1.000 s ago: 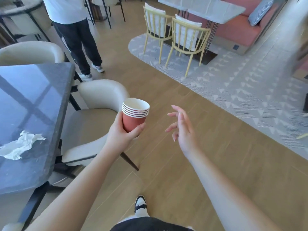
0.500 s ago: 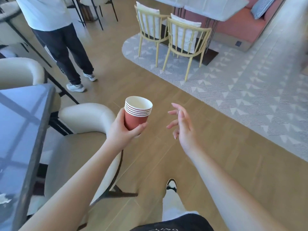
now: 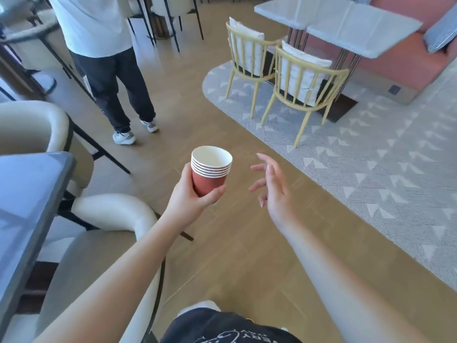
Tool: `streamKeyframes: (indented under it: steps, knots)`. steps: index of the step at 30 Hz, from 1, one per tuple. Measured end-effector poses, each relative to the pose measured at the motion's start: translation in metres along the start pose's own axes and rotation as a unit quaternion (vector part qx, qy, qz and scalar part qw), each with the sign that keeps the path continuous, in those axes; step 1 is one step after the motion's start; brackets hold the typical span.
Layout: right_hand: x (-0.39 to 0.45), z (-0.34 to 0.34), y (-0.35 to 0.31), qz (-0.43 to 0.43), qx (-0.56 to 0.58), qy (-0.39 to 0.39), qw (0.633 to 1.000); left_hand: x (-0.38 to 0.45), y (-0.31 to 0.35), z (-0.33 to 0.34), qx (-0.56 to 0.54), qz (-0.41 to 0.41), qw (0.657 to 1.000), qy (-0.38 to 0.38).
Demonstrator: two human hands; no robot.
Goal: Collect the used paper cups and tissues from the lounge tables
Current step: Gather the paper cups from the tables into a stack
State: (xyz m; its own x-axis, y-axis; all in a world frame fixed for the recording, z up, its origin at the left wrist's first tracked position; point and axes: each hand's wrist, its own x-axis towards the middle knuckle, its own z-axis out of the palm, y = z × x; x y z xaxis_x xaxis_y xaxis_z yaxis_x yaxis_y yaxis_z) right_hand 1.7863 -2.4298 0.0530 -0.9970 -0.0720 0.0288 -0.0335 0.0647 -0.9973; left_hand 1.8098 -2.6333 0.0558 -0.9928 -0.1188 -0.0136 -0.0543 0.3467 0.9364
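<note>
Carrying the collected cups between tables. The left hand (image 3: 188, 196) wraps its fingers and thumb around the lower wall of a nested stack of red paper cups with white rims (image 3: 210, 173), held upright in the air above the light wooden plank floor (image 3: 235, 243), just beside the dark glossy table top (image 3: 27, 194) at the left edge. The right hand (image 3: 272, 189) hangs free near the stack, fingers spread and loosely curled, gripping nothing. No tissue is visible on the part of the dark table in view.

Good practice, as a judgement: keep the stack vertical so any dregs stay inside, and grip the bottom cup firmly without crushing its thin wall. The free hand should do the picking, with each new cup seated into the top of the stack. A standing person in a white shirt and dark trousers (image 3: 108, 70) and two yellow spindle-back chairs with white cushions (image 3: 296, 73) border the walking path; steer between them.
</note>
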Motion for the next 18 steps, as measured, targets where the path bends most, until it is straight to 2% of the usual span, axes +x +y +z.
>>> streamKeyframes:
  steps: [9,18]
  knots:
    - [0.173,0.05,0.012,0.022,-0.004,-0.001,1.0,0.156,-0.033,-0.04,-0.006,-0.018,0.999,0.036]
    - [0.321,0.086,0.01,0.01,-0.012,-0.025,1.0,0.311,-0.037,-0.075,-0.013,-0.028,0.998,0.049]
